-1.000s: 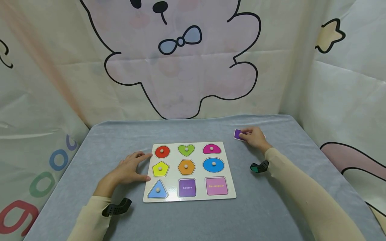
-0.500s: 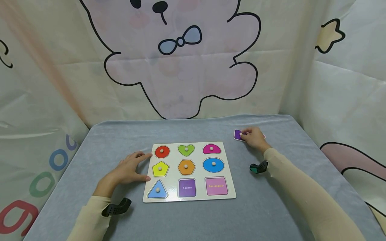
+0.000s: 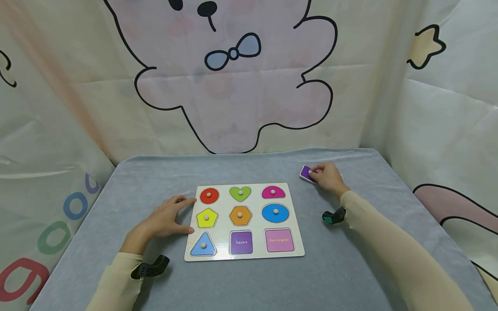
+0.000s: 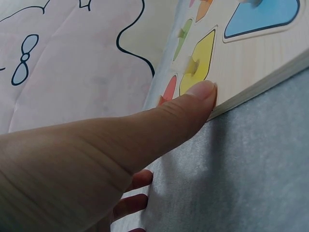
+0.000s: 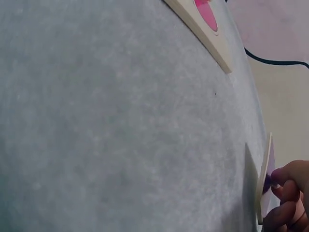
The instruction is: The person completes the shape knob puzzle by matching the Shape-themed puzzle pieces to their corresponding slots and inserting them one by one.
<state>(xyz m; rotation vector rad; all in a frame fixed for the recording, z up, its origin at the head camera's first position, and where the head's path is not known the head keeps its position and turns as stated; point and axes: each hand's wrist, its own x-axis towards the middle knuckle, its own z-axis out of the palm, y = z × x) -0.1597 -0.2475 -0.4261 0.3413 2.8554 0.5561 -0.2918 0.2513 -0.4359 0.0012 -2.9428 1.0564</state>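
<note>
My left hand (image 3: pixel 165 218) lies at the left edge of a white peg puzzle board (image 3: pixel 223 206), its thumb tip (image 4: pixel 202 92) touching the edge in the left wrist view. At the back right, my right hand (image 3: pixel 330 177) pinches a purple puzzle piece (image 3: pixel 305 172) by its small knob. The right wrist view has that piece tilted, with a shadow beside it; my fingers cover part of it. On the board, the recesses marked Square (image 3: pixel 241 242) and Rectangular (image 3: pixel 279 240) hold no piece.
Knobbed pieces fill the other recesses, among them a blue triangle (image 3: pixel 203 245), an orange hexagon (image 3: pixel 240 215) and a blue oval (image 3: pixel 275 213). A pale edge (image 3: pixel 342 176) shows just behind my right hand. Grey cloth (image 3: pixel 249 285) covers the table; printed curtains (image 3: pixel 249 95) surround it.
The purple piece has tilted and shifted slightly left in my right hand's pinch. My left hand and the board stay where they were.
</note>
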